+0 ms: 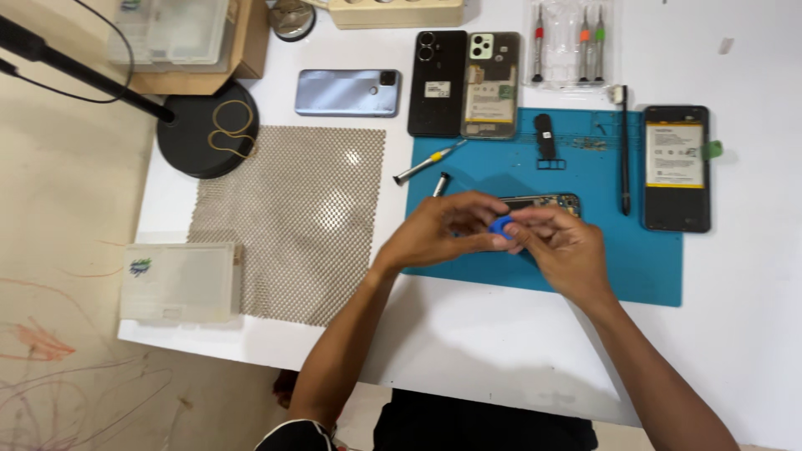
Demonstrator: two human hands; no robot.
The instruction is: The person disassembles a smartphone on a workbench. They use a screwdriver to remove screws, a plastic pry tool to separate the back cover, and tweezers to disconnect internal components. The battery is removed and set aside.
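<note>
In the middle of the picture, my left hand [443,230] and right hand [555,246] pinch a small blue pick [501,225] over the open phone [543,203] on the blue mat [652,267]. Next, I think, comes careful prying.

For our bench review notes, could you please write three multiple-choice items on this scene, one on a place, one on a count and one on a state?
1. Where does the light blue phone lie?
A. on the white table, beyond the mesh sheet
B. on the blue mat
C. on the floor

2. How many screwdrivers are in the clear pack?
A. one
B. four
C. eight

3. What is the state of the small blue piece?
A. lying alone on the mat
B. inside the clear box
C. pinched between both hands

Answers: 1 A, it rests face down on bare table past the mesh. 2 B, four handles show. 3 C, the left hand and right hand meet on it.
</note>
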